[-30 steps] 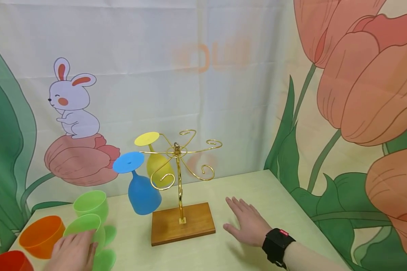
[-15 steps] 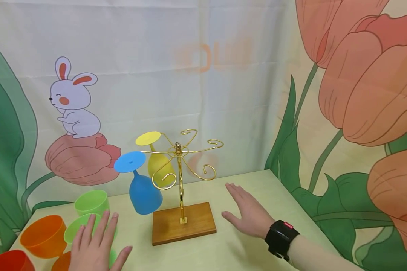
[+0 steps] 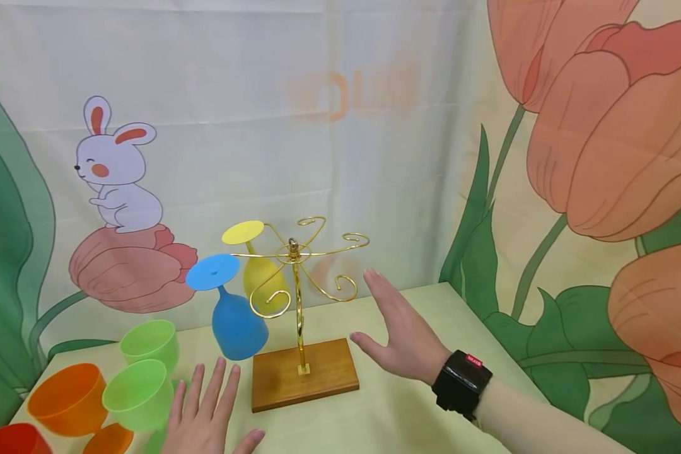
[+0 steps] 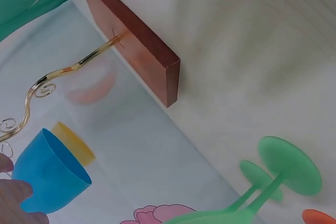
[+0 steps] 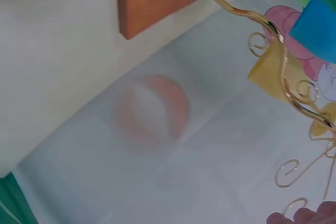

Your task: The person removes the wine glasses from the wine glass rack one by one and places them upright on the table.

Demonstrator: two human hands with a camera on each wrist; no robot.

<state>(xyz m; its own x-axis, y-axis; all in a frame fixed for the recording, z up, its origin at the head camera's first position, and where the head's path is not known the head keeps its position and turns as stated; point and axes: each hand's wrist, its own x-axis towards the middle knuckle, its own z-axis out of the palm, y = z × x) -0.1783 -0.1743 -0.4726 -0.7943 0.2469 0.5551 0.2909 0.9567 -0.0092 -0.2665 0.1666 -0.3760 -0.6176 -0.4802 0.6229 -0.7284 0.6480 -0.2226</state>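
Observation:
A gold wire glass rack (image 3: 299, 302) rises from a wooden base (image 3: 329, 378) on the table. Upside down from its left side hang a blue goblet (image 3: 238, 328) and, behind it, a yellow goblet (image 3: 261, 277). My left hand (image 3: 204, 410) is spread with straight fingers in front of the blue goblet, beside the nearer green goblet (image 3: 136, 400); it holds nothing. To the right of the base, my right hand (image 3: 403, 340) is raised with fingers extended and thumb apart, near a curled hook, also holding nothing. Only its fingertips (image 5: 307, 216) show in the right wrist view.
At the left of the table stand another green goblet (image 3: 153, 347), an orange goblet (image 3: 68, 403) and a red goblet (image 3: 17, 441). The rack's bare hooks (image 3: 346, 287) stick out to the right. A printed cloth (image 3: 232, 126) hangs behind the table.
My left hand has come off the nearer green goblet, opened its fingers and moved right. My right hand has risen and shifted slightly left, closer to the rack. The hanging goblets stay in place.

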